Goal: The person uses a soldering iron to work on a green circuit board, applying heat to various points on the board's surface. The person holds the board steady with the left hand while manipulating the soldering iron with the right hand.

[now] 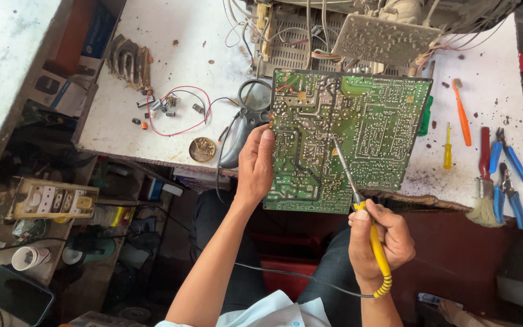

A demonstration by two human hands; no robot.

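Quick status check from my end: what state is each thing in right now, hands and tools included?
left hand: gripping the board's left edge
right hand: closed on the iron's handle
circuit board: solder side up, tilted over the bench edge
soldering iron: held, tip touching the board
magnifier: lying flat, partly under the board
blue-handled pliers: lying unused
orange screwdriver: lying unused
brush: lying unused

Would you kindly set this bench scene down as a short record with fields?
Left hand: left hand grips the left edge of the green circuit board
Right hand: right hand holds a yellow soldering iron, tip on the board
Board: solder side up, tilted over the white table edge
Nearby: magnifier, blue pliers, orange toothbrush, brush
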